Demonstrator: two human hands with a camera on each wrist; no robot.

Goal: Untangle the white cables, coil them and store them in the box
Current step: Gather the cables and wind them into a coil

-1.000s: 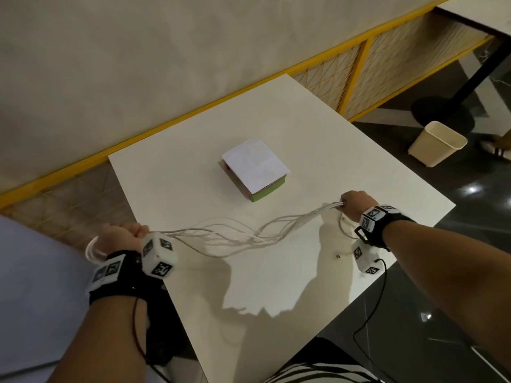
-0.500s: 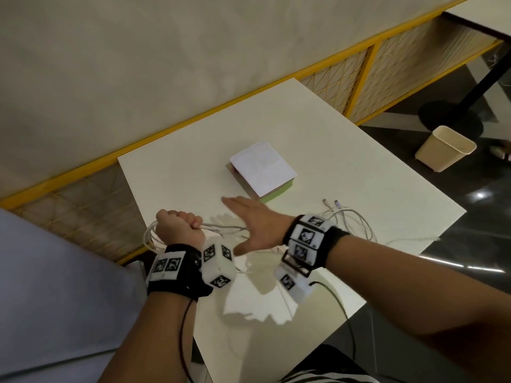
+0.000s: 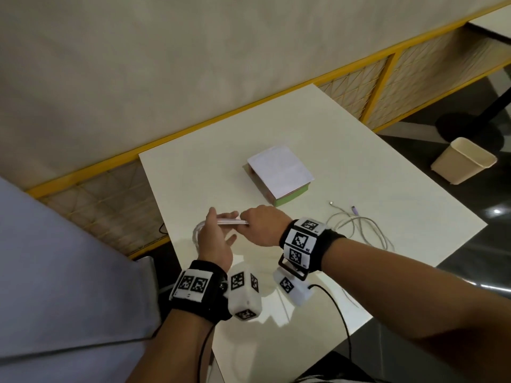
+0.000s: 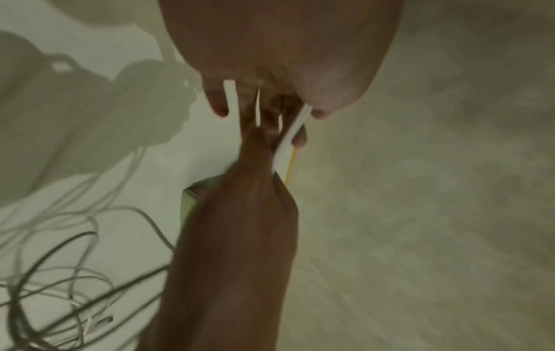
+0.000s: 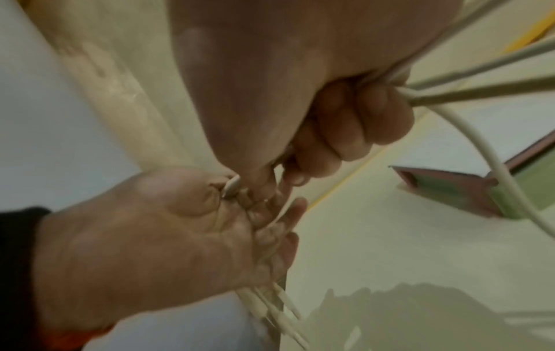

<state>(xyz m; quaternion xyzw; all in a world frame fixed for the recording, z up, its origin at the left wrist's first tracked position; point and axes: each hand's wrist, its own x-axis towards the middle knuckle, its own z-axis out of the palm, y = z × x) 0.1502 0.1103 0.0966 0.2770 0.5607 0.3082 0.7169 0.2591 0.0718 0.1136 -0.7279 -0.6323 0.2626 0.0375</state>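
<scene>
Several white cable strands (image 3: 231,222) run taut between my two hands near the table's front left. My left hand (image 3: 218,230) stands with its fingers straight; a loop of cable (image 3: 197,231) hangs round its back and the strands cross its palm (image 5: 156,228). Right beside it, my right hand (image 3: 250,221) has its fingers (image 5: 360,114) curled round the strands. The rest of the cable (image 3: 359,226) lies slack on the table to the right, its two plugs (image 3: 331,203) free. The box (image 3: 279,172), white-lidded with a green side, sits behind the hands.
The white table (image 3: 193,175) ends just left of my left hand and close to my body. A yellow-framed mesh barrier (image 3: 359,103) runs behind it. A beige bin (image 3: 463,161) stands on the dark floor at the right.
The hands were far apart, stretching the cables. My right hand let go, crossed over open and now grips the strands beside my left hand, which has gone from a fist to straight fingers.
</scene>
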